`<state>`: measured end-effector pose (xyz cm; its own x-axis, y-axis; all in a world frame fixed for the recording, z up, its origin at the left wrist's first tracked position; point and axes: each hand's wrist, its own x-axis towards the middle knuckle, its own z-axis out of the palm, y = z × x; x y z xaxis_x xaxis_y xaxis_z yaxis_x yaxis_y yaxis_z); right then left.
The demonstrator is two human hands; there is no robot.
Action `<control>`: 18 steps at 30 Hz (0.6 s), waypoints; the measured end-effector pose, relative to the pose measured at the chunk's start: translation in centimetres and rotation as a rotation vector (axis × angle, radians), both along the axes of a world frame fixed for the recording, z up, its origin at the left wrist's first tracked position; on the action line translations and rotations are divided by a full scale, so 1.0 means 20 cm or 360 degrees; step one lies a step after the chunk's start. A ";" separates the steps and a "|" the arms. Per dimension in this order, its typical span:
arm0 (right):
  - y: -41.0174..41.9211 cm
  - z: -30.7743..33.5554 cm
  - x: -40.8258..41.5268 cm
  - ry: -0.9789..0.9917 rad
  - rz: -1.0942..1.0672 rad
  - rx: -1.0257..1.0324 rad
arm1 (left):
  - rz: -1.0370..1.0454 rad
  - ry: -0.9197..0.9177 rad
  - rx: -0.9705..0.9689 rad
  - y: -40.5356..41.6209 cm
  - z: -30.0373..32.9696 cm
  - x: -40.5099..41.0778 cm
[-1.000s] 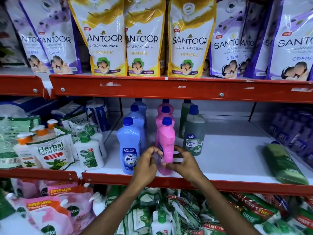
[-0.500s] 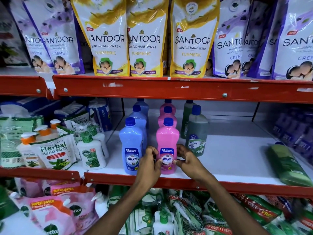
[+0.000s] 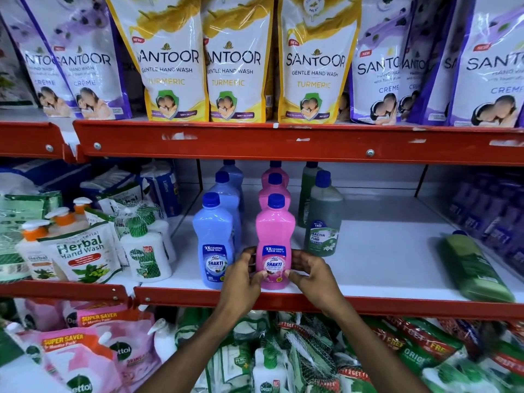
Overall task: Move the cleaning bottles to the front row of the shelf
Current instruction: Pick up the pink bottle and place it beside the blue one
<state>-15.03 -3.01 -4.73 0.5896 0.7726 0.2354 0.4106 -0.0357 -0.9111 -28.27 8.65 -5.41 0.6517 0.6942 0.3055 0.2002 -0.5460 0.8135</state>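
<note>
A pink cleaning bottle (image 3: 273, 236) with a blue cap stands upright at the front edge of the white middle shelf (image 3: 382, 265). My left hand (image 3: 241, 279) and my right hand (image 3: 312, 275) grip its lower part from either side. A blue cleaning bottle (image 3: 214, 239) stands at the front just left of it. Behind these stand further blue bottles (image 3: 226, 191) and pink bottles (image 3: 274, 184) in rows. A dark green floor-cleaner bottle (image 3: 323, 217) stands further back on the right, with another green one (image 3: 309, 177) behind it.
A green bottle (image 3: 476, 270) lies on its side at the shelf's right. Hand-wash bottles and pouches (image 3: 82, 251) crowd the left bay. Santoor pouches (image 3: 238, 61) fill the top shelf. The red shelf lip (image 3: 397, 306) runs along the front; packed goods sit below.
The pink bottle was tilted and side-on a second ago; now it stands upright at the front edge with its label facing me. Both hands stay on it.
</note>
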 end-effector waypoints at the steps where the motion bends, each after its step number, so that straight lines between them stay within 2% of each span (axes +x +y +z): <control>1: 0.00 0.00 0.00 0.0008 0.0007 0.0003 | -0.0005 -0.0003 0.0003 0.00 0.00 0.00; 18: -0.03 0.00 -0.03 0.0101 0.0012 -0.0004 | -0.0050 -0.0025 0.0013 0.00 -0.01 -0.03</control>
<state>-15.61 -3.57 -4.73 0.5975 0.7775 0.1960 0.3523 -0.0350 -0.9352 -28.94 8.70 -5.53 0.6683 0.6709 0.3214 0.1702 -0.5584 0.8119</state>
